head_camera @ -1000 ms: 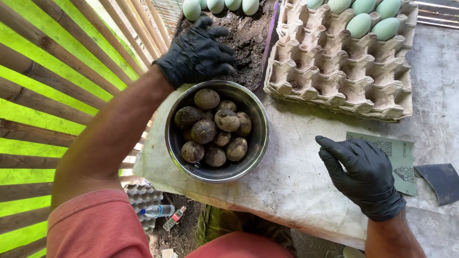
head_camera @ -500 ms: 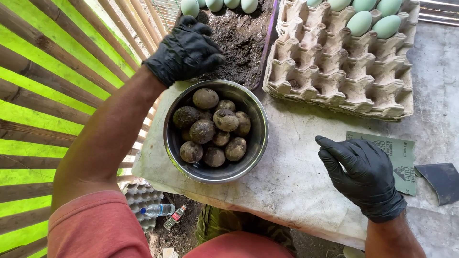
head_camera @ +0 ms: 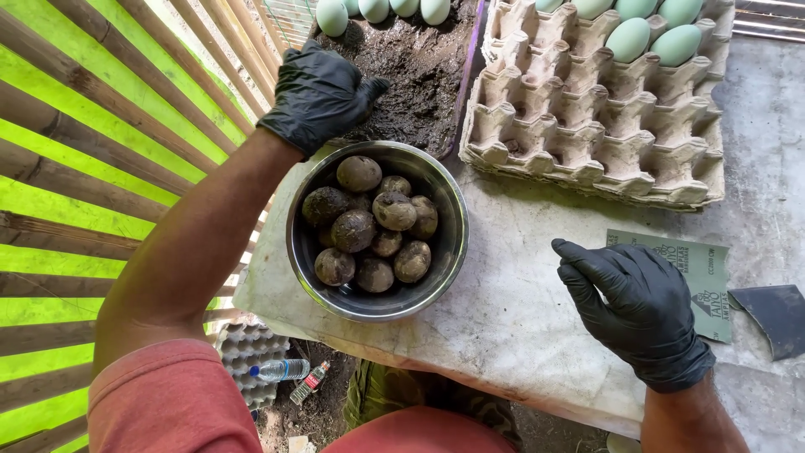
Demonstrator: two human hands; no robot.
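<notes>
Your left hand [head_camera: 323, 96], curled and holding nothing visible, sits at the mud [head_camera: 415, 71] upper centre; scoop evenly. Right hand [head_camera: 637, 306] hovers spread, empty.

Grey pulp egg carton [head_camera: 587, 143] top right; labelled bottle [head_camera: 281, 370] below.

Cut at 12 o'clock edge: pale green eggs [head_camera: 381, 10], mud tray [head_camera: 419, 67] | left hand [head_camera: 319, 94]: palm hidden, contents untellable | bowl [head_camera: 444, 252]: lower mud-coated eggs [head_camera: 373, 226] covered | 3 o'clock: dark sheet [head_camera: 776, 309], possibly sandpaper, cropped
</notes>
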